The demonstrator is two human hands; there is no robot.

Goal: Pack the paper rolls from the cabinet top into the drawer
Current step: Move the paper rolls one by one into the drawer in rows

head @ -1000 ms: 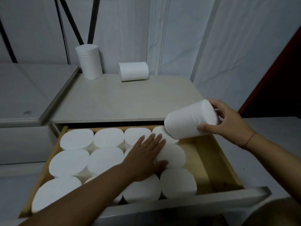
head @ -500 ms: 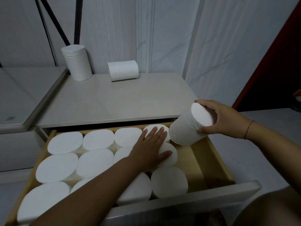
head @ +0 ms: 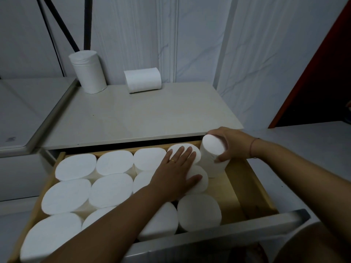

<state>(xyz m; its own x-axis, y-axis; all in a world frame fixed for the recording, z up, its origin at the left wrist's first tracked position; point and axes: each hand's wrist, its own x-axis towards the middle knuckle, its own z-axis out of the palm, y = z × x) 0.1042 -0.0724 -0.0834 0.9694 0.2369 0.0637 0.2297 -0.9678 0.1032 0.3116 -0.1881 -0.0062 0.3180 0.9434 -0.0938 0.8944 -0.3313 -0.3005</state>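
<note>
Two paper rolls are not yet packed. In the head view, the upright roll (head: 88, 73) stands at the back left of the cabinet top (head: 142, 118), and the lying roll (head: 142, 79) rests on its side near the wall (head: 133, 35).

The right hand (head: 233, 144) is clamped round the held roll (head: 212, 158), which stands slightly tilted in the back right corner of the drawer (head: 254, 186), against its neighbours. The left hand (head: 176, 171) lies flat, fingers straight, pressing on the packed rolls (head: 112, 190).

That corner looks tight. Pushed down crooked, the held roll could wedge, crush its soft side, or lift a neighbour. A roll standing too high might catch when the drawer closes.

The cabinet top is pale and smooth. Dark rods (head: 62, 25) lean at the left, and a red panel (head: 322, 73) stands at the right.
</note>
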